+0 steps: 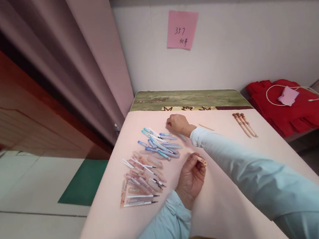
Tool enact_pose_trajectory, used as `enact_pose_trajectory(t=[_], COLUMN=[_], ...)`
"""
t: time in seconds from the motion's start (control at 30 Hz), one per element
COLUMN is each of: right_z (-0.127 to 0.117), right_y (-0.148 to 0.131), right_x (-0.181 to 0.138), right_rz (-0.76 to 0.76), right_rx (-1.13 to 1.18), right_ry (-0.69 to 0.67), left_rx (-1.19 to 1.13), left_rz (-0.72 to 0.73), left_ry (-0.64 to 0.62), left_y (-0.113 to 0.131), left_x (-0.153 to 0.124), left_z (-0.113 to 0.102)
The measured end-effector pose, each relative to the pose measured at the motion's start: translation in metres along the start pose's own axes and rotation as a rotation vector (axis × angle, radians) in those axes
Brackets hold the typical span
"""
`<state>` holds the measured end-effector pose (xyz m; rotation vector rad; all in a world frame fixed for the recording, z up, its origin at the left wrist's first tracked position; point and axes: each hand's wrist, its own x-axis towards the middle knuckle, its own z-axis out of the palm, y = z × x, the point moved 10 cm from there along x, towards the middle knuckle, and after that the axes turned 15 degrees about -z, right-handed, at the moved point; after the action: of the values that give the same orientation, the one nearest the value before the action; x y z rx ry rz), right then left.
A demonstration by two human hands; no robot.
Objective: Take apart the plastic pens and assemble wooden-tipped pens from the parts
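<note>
My left hand point(191, 177) is palm up near the middle of the table, its fingers pinching a short beige pen barrel point(201, 160) with an open end facing right. My right hand point(178, 124) is stretched to the far side, just beyond a pile of blue pen parts point(159, 145). Its fingers are curled down, and what they grip, if anything, is hidden. Left of my left hand lies a heap of clear pinkish pen barrels point(139, 177) with white refills point(142, 196) among them. A thin beige refill point(206, 127) rests right of my right wrist.
Three brown-topped pens point(245, 125) lie side by side at the right of the pale-covered table point(103, 228). Beyond the right edge are a red cloth point(276, 116), a white cable point(305, 87) and pink paper point(288, 96). A wall stands behind, a curtain point(91, 46) at left.
</note>
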<state>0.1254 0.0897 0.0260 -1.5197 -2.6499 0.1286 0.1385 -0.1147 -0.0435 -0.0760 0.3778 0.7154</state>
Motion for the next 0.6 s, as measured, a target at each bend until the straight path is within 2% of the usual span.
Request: enact_pose_trajectory(t=[0.23,0.33,0.4,0.43,0.5,0.6], right_z=[0.008,-0.006,-0.022,-0.03,-0.042,-0.038], right_y=[-0.011,-0.013,-0.007,-0.002,0.012,0.025], right_x=[0.012,0.004,-0.014,-0.028,-0.067,-0.135], right_rz=[0.028,0.033,0.06,0.083,0.143,0.239], right_rx=[-0.008,0.019,0.082,0.163,0.509,1.002], right_ry=[-0.007,0.045,0.134,0.204,0.42,0.634], left_rx=[-0.028,-0.035,-0.045,-0.051,-0.062,-0.081], left_rz=[0.042,0.014,-0.009,-0.017,-0.026,-0.034], left_ry=[-0.005,0.008,0.035,0.048,0.06,0.054], left_y=[0.005,0.004,0.003,0.003,0.003,0.003], left_x=[0.0,0.0,0.0,0.0,0.001,0.005], left_z=[0.001,-0.001,-0.004,-0.005,-0.006,-0.004])
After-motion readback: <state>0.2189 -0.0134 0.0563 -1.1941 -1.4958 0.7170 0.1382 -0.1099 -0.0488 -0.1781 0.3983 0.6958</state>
